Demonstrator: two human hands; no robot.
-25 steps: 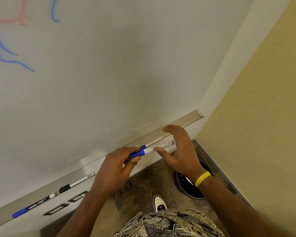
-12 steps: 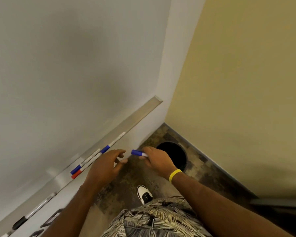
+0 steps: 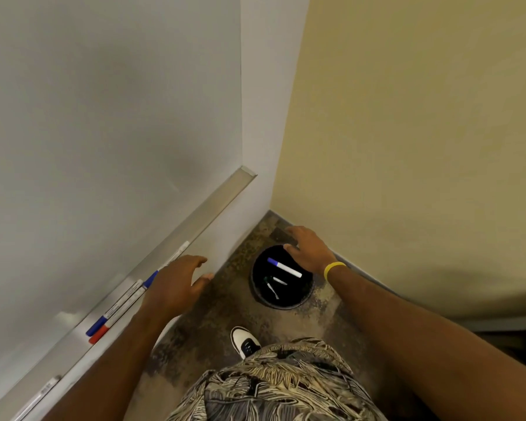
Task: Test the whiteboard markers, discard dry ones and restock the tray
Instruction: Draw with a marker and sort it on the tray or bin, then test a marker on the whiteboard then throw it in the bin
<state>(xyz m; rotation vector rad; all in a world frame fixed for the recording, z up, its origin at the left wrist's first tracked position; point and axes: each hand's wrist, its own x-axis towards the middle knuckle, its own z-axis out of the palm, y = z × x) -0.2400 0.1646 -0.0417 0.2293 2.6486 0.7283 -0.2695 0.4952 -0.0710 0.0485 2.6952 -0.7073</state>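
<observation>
A blue-capped white marker (image 3: 284,267) lies across the mouth of the round black bin (image 3: 305,294) on the floor in the corner, above other discarded bits. My right hand (image 3: 308,250) hovers over the bin's far rim with its fingers spread, holding nothing. My left hand (image 3: 173,287) hangs open beside the whiteboard's metal tray (image 3: 213,208). On the tray lie a blue-capped marker (image 3: 113,311), a red-capped marker (image 3: 117,320) and another blue marker (image 3: 167,264) partly hidden behind my left hand.
The whiteboard (image 3: 104,132) fills the left; a yellow wall (image 3: 422,132) closes the corner on the right. Another marker (image 3: 40,396) lies low on the tray. My shoe (image 3: 245,341) stands on the mottled floor near the bin.
My right hand carried the blue marker from the tray to the bin and let it go; the marker now lies in the bin. My view turned right and down.
</observation>
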